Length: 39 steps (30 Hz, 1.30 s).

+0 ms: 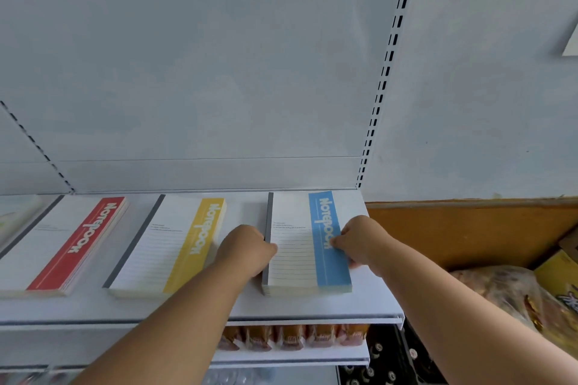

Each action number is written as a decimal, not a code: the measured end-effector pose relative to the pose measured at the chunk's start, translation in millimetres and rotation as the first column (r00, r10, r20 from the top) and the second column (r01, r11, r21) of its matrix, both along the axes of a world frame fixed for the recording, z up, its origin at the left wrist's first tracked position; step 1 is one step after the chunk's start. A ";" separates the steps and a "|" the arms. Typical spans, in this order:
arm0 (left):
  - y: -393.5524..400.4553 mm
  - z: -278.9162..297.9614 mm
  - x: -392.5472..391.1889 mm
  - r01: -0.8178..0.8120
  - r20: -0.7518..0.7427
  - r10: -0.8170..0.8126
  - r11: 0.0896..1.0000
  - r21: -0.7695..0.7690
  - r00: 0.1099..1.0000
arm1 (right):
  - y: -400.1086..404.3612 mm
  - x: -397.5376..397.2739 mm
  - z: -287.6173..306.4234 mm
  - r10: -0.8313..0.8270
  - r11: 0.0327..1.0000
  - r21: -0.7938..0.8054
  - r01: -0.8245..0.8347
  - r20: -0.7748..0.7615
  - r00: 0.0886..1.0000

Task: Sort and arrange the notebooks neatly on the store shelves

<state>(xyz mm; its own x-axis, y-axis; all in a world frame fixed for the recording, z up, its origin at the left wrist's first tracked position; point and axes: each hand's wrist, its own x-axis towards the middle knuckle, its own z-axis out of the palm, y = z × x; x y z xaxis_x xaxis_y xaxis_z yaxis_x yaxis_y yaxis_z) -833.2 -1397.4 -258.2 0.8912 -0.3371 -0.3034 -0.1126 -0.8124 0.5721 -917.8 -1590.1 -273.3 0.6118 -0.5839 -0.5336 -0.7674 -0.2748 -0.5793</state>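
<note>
Gripping the blue notebook stack (308, 247) with both hands (247, 248) (359, 239), we judge it stiff, heavy; side edges suit holding.

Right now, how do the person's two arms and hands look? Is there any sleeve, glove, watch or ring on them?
Both forearms are bare as far as the picture shows them; no sleeve reaches into view. The left hand and the right hand wear no gloves. No watch, bracelet or ring is visible on either wrist or on the fingers that show. No markings can be seen.

Red (73, 245), yellow (195, 244), blue-striped notebooks (328, 241)
</note>
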 end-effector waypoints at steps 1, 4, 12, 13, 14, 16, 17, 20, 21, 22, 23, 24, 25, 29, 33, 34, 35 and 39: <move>-0.4 -0.6 1.3 0.002 -0.012 -0.002 1.000 -0.010 1.000 | -0.9 0.3 -2.4 0.027 0.998 -0.058 -0.028 -0.017 0.999; 0.0 -0.6 2.8 0.016 -0.008 -0.016 1.000 0.000 1.000 | 0.5 0.3 -8.1 0.048 0.992 -0.113 -0.051 -0.032 0.998; -4.4 -6.3 1.8 0.006 0.047 -0.007 1.000 0.012 0.999 | 3.0 -2.3 -2.8 0.101 0.983 -0.154 -0.104 -0.028 0.995; -2.7 -4.7 -0.5 0.029 0.057 -0.030 0.999 0.014 0.998 | 5.4 -7.5 0.8 0.102 0.981 -0.166 -0.104 -0.021 0.995; 0.0 0.0 -5.2 0.069 0.062 -0.070 0.997 0.015 0.996 | 8.3 -15.3 5.0 0.100 0.982 -0.161 -0.097 0.011 0.995; 11.2 7.2 -17.4 0.181 0.049 -0.181 0.983 -0.011 0.982 | 17.0 -36.7 14.9 0.156 0.976 -0.167 -0.140 0.087 0.984; 18.3 11.1 -24.9 0.248 0.044 -0.246 0.968 -0.029 0.968 | 20.4 -49.2 18.5 0.232 0.957 -0.199 -0.209 0.099 0.968; 31.7 10.7 -43.3 0.403 0.090 -0.407 0.913 0.060 0.909 | 29.7 -70.6 21.6 0.457 0.841 -0.319 -0.438 -0.015 0.889; 31.7 5.5 -45.5 0.403 0.138 -0.418 0.906 0.126 0.898 | 33.4 -71.9 21.1 0.480 0.819 -0.333 -0.467 -0.049 0.876; 30.4 0.5 -47.0 0.393 0.197 -0.423 0.903 0.176 0.884 | 37.2 -71.2 19.0 0.484 0.808 -0.347 -0.477 -0.072 0.872; 28.8 -5.2 -47.7 0.373 0.241 -0.421 0.901 0.221 0.874 | 41.0 -69.7 16.8 0.486 0.794 -0.377 -0.477 -0.079 0.870; 26.6 -6.6 -50.1 0.354 0.271 -0.415 0.902 0.246 0.869 | 43.5 -67.6 13.4 0.487 0.778 -0.412 -0.474 -0.081 0.870; 24.8 -8.9 -50.7 0.336 0.287 -0.406 0.904 0.264 0.868 | 45.8 -65.9 10.8 0.484 0.768 -0.436 -0.468 -0.082 0.871; 22.5 -9.7 -52.6 0.328 0.307 -0.410 0.901 0.285 0.859 | 50.0 -63.5 5.5 0.472 0.756 -0.460 -0.466 -0.111 0.875; 22.0 -8.3 -55.3 0.329 0.311 -0.428 0.887 0.323 0.849 | 50.4 -62.9 5.6 0.473 0.749 -0.470 -0.466 -0.112 0.874; 20.8 -10.7 -53.3 0.326 0.322 -0.429 0.886 0.329 0.844 | 49.1 -62.3 3.3 0.476 0.750 -0.466 -0.469 -0.110 0.872; 20.0 -9.7 -53.7 0.323 0.308 -0.427 0.885 0.336 0.850 | 49.9 -62.4 4.6 0.479 0.755 -0.458 -0.470 -0.104 0.872; 23.2 -1.2 -53.1 0.343 0.283 -0.435 0.883 0.321 0.855 | 45.8 -65.0 12.4 0.492 0.769 -0.420 -0.481 -0.090 0.866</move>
